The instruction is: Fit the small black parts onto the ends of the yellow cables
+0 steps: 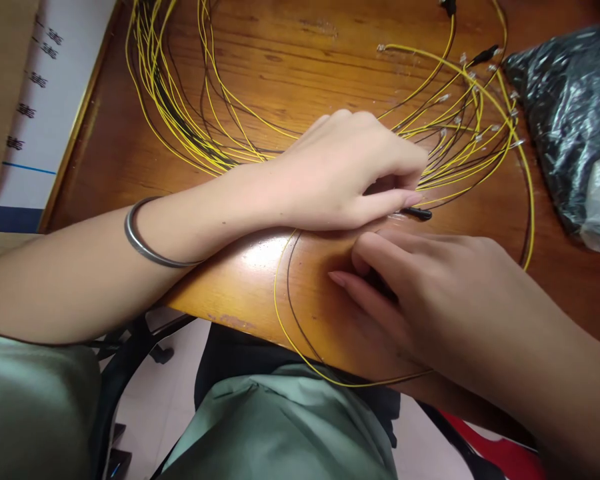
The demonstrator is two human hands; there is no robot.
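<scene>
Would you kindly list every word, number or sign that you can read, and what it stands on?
"第", five times, on the white sheet with a blue line.
Marks beside them, at the edge of the flat brown board: too cut off or blurred to read.

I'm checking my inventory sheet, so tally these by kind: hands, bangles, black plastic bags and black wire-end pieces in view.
Hands: 2
Bangle: 1
Black plastic bag: 1
Black wire-end pieces: 3
Total: 7
</scene>
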